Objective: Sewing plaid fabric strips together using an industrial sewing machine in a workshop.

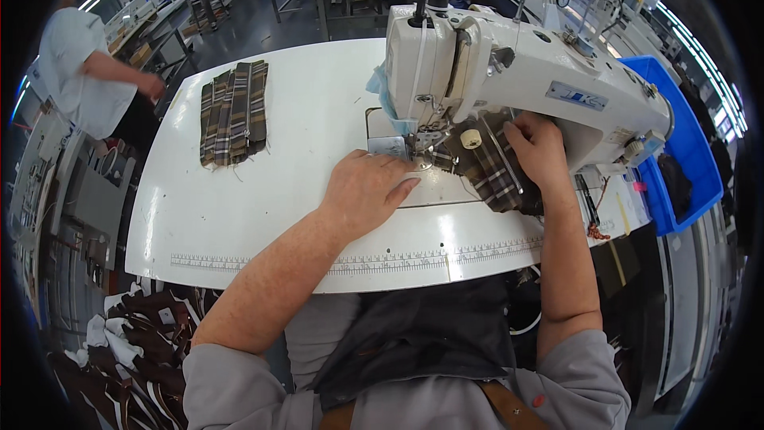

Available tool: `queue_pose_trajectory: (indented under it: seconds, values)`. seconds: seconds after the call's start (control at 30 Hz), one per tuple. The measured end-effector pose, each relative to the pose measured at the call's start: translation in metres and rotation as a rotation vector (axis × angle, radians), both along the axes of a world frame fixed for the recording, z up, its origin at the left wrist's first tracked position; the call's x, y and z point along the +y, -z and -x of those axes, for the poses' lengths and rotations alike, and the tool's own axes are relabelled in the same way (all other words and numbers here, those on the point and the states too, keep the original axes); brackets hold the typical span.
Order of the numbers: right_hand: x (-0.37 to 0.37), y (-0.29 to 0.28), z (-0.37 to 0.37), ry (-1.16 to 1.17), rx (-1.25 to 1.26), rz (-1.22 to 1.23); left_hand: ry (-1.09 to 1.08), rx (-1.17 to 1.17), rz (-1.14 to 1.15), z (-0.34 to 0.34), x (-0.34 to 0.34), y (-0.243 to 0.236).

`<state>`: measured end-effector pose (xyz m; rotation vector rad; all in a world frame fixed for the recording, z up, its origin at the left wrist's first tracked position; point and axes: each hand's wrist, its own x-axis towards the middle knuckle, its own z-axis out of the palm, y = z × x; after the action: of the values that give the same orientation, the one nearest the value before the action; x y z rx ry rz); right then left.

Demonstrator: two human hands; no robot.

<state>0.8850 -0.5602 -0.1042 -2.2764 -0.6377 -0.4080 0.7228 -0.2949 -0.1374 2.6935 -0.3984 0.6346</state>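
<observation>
A white sewing machine (509, 60) stands on the right half of the white table (318, 103). My left hand (362, 191) lies palm down beside the presser foot (430, 139), fingers stretched out and thumb apart. Its fingertips reach the needle plate (387, 146). Under the machine arm, my right hand (539, 147) closes thumb and bent fingers on a brown plaid fabric piece (497, 179) with a narrow light strip along it. One corner of this fabric runs toward the presser foot. Part of it is hidden behind the machine and my right hand.
Plaid pieces (234, 115) lie stacked at the table's left, with loose threads. A printed ruler scale (366, 264) runs along the near edge. A blue bin (696, 211) stands at the right. Dark garments (143, 350) lie low left; a person (87, 72) stands far left.
</observation>
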Motion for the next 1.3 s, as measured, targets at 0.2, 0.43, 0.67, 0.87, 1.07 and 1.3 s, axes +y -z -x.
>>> queue_pose_trajectory:
  seconds: [0.2,0.43,0.67,0.87,1.07,1.3]
  values:
    - [-0.013,-0.014,0.083,-0.44,0.591,-0.392,-0.039,0.559,0.785,-0.002,0.007,-0.008]
    - [0.021,0.008,0.163,-0.781,0.889,-0.373,0.347,0.784,1.37,-0.003,0.026,-0.003]
    - [0.027,0.012,0.146,-0.864,1.063,-0.238,0.15,0.701,1.358,-0.011,0.033,0.001]
    - [0.053,0.023,0.127,-1.003,0.698,-0.08,0.238,0.539,1.094,-0.021,0.082,0.032]
    - [0.091,0.06,0.063,-0.378,-0.034,-0.12,0.12,0.546,1.054,-0.028,0.133,0.051]
    - [0.132,0.077,0.016,-0.644,0.348,-0.008,0.041,0.467,0.889,-0.02,0.065,0.02]
